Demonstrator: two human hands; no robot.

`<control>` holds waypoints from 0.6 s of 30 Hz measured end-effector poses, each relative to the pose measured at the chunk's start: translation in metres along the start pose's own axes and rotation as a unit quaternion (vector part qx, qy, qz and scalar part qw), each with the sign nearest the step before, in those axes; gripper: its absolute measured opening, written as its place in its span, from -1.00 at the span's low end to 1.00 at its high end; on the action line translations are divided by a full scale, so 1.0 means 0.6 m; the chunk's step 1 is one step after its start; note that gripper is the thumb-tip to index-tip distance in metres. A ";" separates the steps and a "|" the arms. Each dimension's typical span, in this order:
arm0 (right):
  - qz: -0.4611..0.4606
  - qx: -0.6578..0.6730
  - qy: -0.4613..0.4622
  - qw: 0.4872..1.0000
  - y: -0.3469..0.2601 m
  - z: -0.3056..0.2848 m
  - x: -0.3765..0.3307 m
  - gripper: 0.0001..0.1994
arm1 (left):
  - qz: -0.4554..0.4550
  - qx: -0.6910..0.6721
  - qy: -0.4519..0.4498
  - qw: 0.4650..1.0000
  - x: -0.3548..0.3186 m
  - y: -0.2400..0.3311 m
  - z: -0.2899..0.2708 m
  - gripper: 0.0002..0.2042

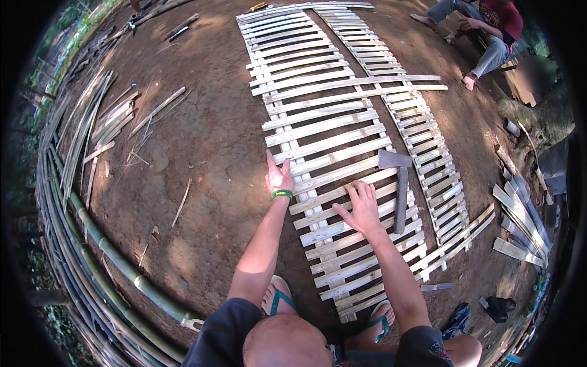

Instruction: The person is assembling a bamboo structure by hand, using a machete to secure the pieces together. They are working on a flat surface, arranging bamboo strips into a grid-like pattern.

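One wide panel (329, 142), ground before person. One narrow panel (411, 104) just right of it. Two hands: left hand (280, 178) at wide panel's left edge, thumb and fingers slightly apart, cannot tell whether gripping; right hand (362, 206) over wide panel's near half, thumb and fingers spread wide, holding nothing. One axe (402, 199) on wide panel's right edge, just right of right hand. Two long slats (397, 79) across wide panel's far half. Two sandals (282, 300) by wide panel's near end. One co-worker (496, 27) seated well right of wide panel's far end.

Head-height fisheye view, downward
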State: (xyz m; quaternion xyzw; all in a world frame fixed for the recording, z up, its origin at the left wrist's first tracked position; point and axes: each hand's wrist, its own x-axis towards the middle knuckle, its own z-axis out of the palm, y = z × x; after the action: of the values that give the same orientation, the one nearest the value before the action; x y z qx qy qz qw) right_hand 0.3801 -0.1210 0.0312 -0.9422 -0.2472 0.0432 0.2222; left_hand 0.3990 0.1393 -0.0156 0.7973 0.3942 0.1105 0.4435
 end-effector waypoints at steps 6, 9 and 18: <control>-0.075 -0.004 -0.046 0.996 -0.018 0.011 0.040 -0.30 | 0.074 0.011 0.010 0.997 0.017 -0.045 0.000 -0.37; -0.050 -0.028 -0.069 0.996 -0.012 0.005 0.044 -0.25 | 0.032 -0.017 -0.021 0.999 -0.003 -0.029 -0.001 -0.38; -0.063 -0.025 -0.055 0.996 -0.019 0.001 0.012 -0.34 | 0.032 -0.056 -0.031 0.997 -0.064 -0.019 -0.031 -0.39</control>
State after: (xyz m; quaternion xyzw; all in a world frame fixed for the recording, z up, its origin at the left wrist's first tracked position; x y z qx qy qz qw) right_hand 0.3809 -0.1085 0.0361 -0.9262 -0.3192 0.0743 0.1865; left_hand 0.3576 0.1262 -0.0075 0.7864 0.3479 0.1218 0.4957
